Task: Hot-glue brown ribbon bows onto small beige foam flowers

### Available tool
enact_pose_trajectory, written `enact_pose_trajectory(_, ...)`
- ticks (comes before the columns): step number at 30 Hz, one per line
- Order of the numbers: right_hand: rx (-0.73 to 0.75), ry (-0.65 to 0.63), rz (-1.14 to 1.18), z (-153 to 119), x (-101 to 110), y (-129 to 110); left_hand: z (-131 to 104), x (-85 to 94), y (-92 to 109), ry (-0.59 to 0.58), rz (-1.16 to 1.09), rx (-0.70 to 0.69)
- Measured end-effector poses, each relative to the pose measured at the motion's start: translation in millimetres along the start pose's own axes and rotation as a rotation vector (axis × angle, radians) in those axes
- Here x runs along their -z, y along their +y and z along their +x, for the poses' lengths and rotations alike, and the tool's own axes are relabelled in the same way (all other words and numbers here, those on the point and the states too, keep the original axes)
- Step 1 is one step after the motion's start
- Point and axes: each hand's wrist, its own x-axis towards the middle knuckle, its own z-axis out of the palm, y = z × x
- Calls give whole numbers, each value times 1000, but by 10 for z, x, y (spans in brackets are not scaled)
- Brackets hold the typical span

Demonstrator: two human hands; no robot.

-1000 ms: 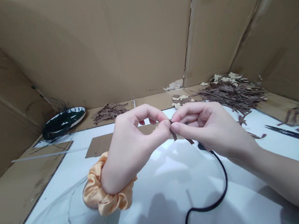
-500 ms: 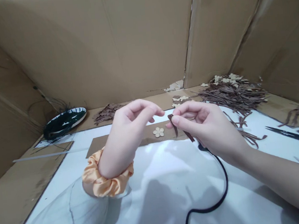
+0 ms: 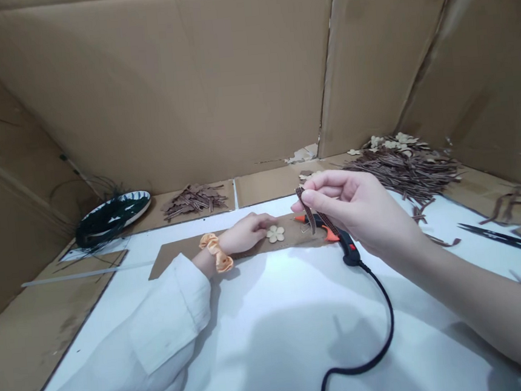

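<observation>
My right hand (image 3: 346, 203) pinches a folded brown ribbon strip (image 3: 308, 209) with light stitched lines between thumb and fingers, its two ends hanging down. Below and behind that hand, a black and orange glue gun (image 3: 348, 247) lies on a brown cardboard strip (image 3: 178, 251). On the same cardboard rests a cream flower cutout (image 3: 275, 234) with rounded petals. The closed fingers of my left hand (image 3: 248, 232) are at the flower's left edge; the fingertips are partly hidden. An orange scrunchie (image 3: 215, 252) circles the left wrist.
At the back right lies a heap of brown ribbon strips (image 3: 404, 171) with cream flowers (image 3: 392, 141) on it. Black tweezers (image 3: 506, 240) are at the right. Brown pieces (image 3: 192, 200) lie back left, beside a plate (image 3: 140, 209) of dark green strands. Cardboard walls (image 3: 250, 74) enclose the table.
My left hand has moved away from the ribbon, forward and down to the flower on the cardboard. The right hand keeps the folded ribbon, and the glue gun is now more visible.
</observation>
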Motion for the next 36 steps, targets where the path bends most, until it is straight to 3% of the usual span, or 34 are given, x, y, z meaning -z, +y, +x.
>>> enact_pose_trajectory(3, 16, 20, 0, 14, 10, -1, 16, -81, -141, -112, 58, 30)
enact_pose_trajectory(6, 34, 38, -33, 18, 18, -10, 21, -110, -205, -153, 87, 40)
enact_pose_trajectory(19, 54, 5, -28, 26, 25, -13, 0, -144, -147, -220, 118, 57)
enact_pose_trajectory(25, 70, -3, -104, 48, 42, 21, 11, -60, -72, -239, 138, 167)
enact_pose_trajectory(29, 30, -37, -173, 89, 44, 43, -1, 35, 64, -250, 64, 262)
enact_pose_trajectory(34, -60, -286, -348, 152, 69, 102, -85, 218, 472, -155, -76, 262)
enact_pose_trajectory(36, -48, -324, -415, 164, 85, 122, -138, 277, 629, -116, -129, 219)
